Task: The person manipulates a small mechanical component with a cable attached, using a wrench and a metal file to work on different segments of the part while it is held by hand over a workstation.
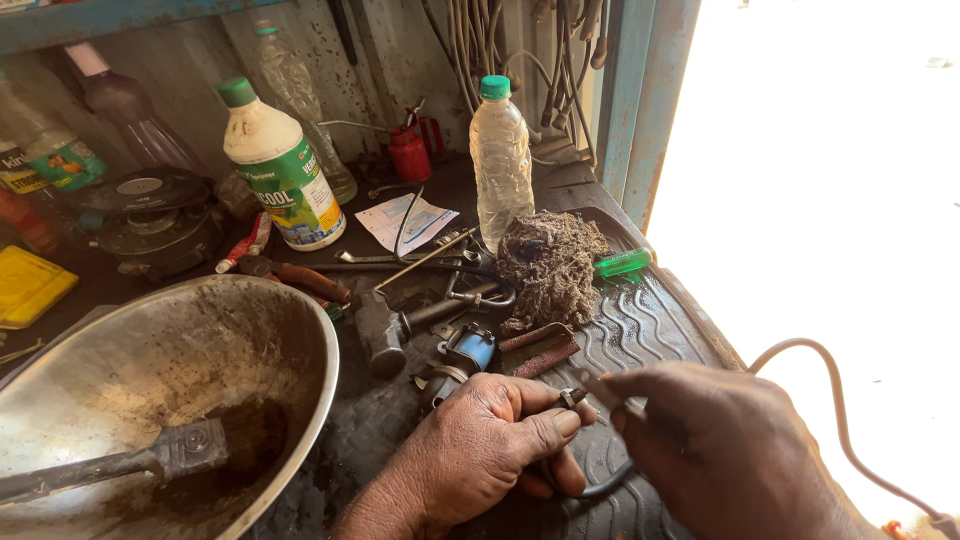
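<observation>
Low in the frame, just right of centre, the left hand [480,450] is closed around a small metal fitting [571,397], thumb and forefinger pinching it at the tip. The right hand [725,445] meets it from the right, fingers curled shut on a thin dark tool [612,390] whose point touches the fitting. A dark hose [590,488] loops under both hands, and a grey cable [835,400] arcs off the right hand towards the lower right corner, out past the bench edge.

Both hands work over a ribbed black rubber mat [640,325], near its right edge, where the bench gives way to bright open ground. That side is the only free room. To the left, a big dented steel bowl [300,340] fills the lower left, a grimy brush [130,460] lying inside it; its rim sits near the left wrist. Just above the hands lies a blue-bodied part [470,350], with a hammer [378,325] beside it and a wad of cotton waste [550,265] further up. A green lighter [622,263] rests by the wad at the mat's upper right. A clear plastic bottle [500,160] and a white coolant bottle [282,170] stand upright behind, against the wall.
</observation>
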